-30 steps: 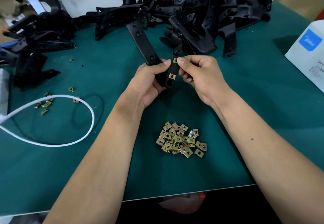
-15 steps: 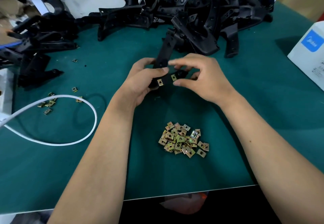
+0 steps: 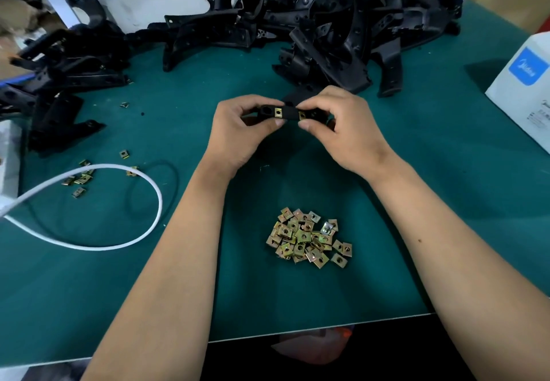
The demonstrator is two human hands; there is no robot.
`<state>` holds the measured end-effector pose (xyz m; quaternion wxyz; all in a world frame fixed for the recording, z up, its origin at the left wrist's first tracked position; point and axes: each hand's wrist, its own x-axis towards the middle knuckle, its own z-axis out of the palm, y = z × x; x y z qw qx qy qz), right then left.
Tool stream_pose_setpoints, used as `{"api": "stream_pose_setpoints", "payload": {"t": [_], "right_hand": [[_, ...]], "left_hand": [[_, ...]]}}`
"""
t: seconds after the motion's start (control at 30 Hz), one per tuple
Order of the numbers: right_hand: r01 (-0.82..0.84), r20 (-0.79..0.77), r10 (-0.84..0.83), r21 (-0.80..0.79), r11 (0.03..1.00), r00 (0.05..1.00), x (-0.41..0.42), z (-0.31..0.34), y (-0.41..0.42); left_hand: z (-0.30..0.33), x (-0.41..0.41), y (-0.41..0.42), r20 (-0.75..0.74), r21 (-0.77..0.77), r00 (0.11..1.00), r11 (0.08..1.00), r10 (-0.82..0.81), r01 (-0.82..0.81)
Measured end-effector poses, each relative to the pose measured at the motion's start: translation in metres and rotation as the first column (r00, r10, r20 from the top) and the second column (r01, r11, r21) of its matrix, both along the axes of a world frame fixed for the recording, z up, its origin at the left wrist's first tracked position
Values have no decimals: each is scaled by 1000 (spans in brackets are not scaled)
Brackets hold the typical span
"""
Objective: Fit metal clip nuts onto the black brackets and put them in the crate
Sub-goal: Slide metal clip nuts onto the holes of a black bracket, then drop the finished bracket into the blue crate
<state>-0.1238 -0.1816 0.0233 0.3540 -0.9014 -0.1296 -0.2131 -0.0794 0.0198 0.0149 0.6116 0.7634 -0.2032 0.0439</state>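
Two clip nuts (image 3: 278, 112) seated | we are pinching the bracket (image 3: 290, 113) mid-frame, left grip (image 3: 238, 130) and right grip (image 3: 342, 130) both holding it | risk: a half-seated nut popping off under uneven thumb pressure.

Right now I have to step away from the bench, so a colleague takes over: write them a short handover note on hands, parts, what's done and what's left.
Left hand and right hand both grip one black bracket above the green mat.
Two clip nuts show fitted on it; whether they are fully seated I cannot tell.
Loose clip nuts lie in a pile near the front edge, with a few strays by the white cable.
Other brackets are heaped at the back.
No crate is in view; this bracket has yet to go in.
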Motion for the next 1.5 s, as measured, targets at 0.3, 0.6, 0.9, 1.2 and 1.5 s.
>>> {"api": "stream_pose_setpoints", "payload": {"t": [0.3, 0.6, 0.9, 1.2, 1.5], "right_hand": [[5, -70, 1, 84, 996, 998, -1, -1, -3], [-6, -48, 10, 86, 996, 999, -1, 2, -3], [86, -183, 61, 697, 712, 981, -11, 16, 0], [-49, 52, 34, 995, -82, 998, -99, 63, -95], [-10, -75, -546, 988, -151, 834, -304, -9, -250]], "left_hand": [[2, -3, -2, -44, -79, 995, 993, -90, 86], [1, -4, -6, -52, -58, 994, 994, -93, 90], [18, -14, -27, 166, -125, 983, 990, 78, -57], [54, -94, -199, 258, -244, 900, 878, -350, 411], [12, -257, -381, 114, 130, 591, 601, -799, 788]]}}
